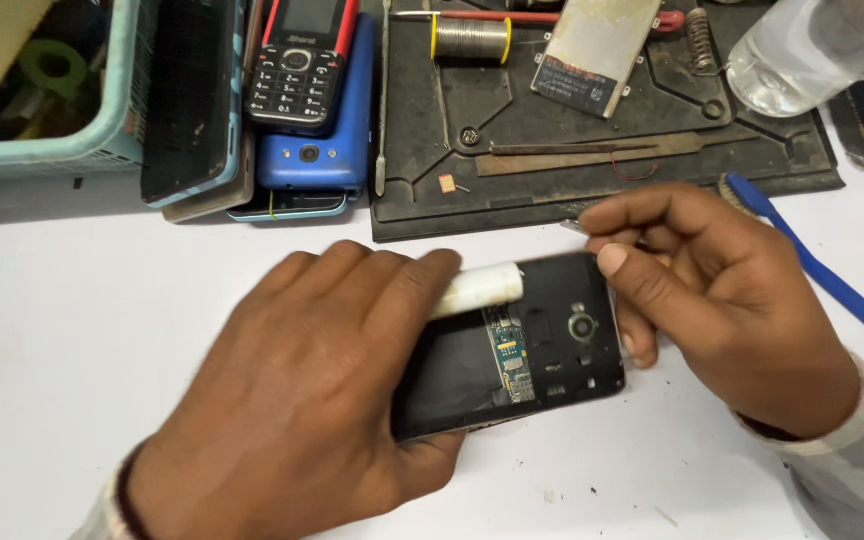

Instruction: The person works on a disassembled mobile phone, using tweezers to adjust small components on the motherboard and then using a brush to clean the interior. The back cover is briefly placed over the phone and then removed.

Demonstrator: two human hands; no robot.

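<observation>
On the white table (72,330), just in front of the black repair mat (602,180), an opened smartphone (542,350) is lying back-up, showing its black frame, camera ring and green circuit board. The left hand (302,400) is clasping its near end, fingers curled over a white cylinder (479,288). The right hand (722,290) is pinching a thin metal tool (574,227) at the phone's far corner.

Opened phone (542,345) lay on desk (72,330) btwn left hand (322,390) & right hand (722,300). Work mat (612,185) sat behind it, w/ solder spool (470,39) & battery (592,55) on it. Phone stack (302,110) left of mat, basket (72,140) further left, bottle (812,50) far right.
</observation>
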